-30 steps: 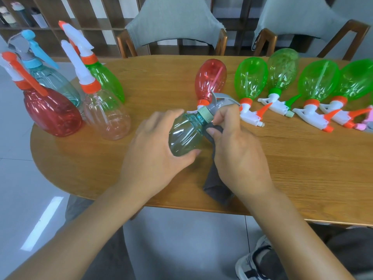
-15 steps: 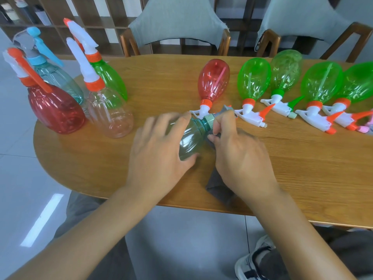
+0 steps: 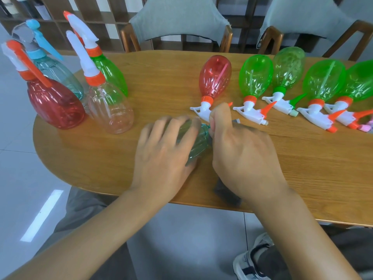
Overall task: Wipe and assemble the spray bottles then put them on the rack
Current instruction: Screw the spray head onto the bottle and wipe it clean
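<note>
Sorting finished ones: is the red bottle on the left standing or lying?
Standing: the red bottle sits on its base on the table, sprayer up.

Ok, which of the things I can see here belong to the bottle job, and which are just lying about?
Job:
teal bottle in both hands
grey cloth
lying bottles
standing bottles
shelf rack

Lying about:
chairs
table, only the work surface

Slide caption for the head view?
Left hand steadies a teal bottle while the right hand grips its neck on the table.
</note>
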Tool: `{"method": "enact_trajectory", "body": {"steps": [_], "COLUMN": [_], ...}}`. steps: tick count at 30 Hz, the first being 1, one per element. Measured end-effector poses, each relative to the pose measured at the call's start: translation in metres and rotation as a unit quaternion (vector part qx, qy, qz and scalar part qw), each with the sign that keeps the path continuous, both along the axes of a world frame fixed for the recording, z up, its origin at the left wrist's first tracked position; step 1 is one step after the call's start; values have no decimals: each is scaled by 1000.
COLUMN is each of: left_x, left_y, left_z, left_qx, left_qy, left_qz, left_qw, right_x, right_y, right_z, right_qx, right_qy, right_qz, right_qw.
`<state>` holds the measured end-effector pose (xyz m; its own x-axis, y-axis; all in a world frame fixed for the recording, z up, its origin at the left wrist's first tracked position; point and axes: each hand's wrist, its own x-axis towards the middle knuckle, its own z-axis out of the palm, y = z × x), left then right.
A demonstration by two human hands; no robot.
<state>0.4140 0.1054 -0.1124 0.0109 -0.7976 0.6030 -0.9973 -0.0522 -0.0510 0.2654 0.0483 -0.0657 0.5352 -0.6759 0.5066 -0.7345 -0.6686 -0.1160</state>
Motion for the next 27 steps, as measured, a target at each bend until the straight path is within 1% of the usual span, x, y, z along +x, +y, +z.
{"method": "enact_trajectory", "body": {"steps": [3, 5, 7, 10, 12, 15, 18, 22, 27], "left_x": [-4, -6, -5, -2, 0, 4, 7, 7, 9], "left_y": [3, 3, 2, 2, 3, 3, 1, 1, 2], "left_z": [-3, -3, -1, 4, 6, 9, 14, 17, 18], "left_qx": [-16, -19, -19, -10, -4, 10, 23, 19, 14], "left_qy": [-8, 11, 51, 122, 166, 213, 264, 377, 400], "left_qz": [-26, -29, -17, 8, 20, 29, 29, 9, -9], "left_qw": [1000, 999, 998, 992, 986, 977, 964, 926, 916], "right_x": [3, 6, 6, 2, -2, -8, -11, -9, -6], "right_y": [-3, -4, -2, 3, 2, -5, -10, -11, -14], "right_z": [7, 9, 10, 9, 8, -2, -10, -14, -17], "right_qx": [-7, -8, -1, 46, 77, 92, 111, 112, 132], "right_qy": [-64, -119, -167, -245, -285, -336, -361, -361, -351], "right_qz": [-1, 3, 5, 13, 3, -16, -28, -26, -18], "right_qw": [998, 993, 986, 968, 956, 937, 926, 925, 927]}}
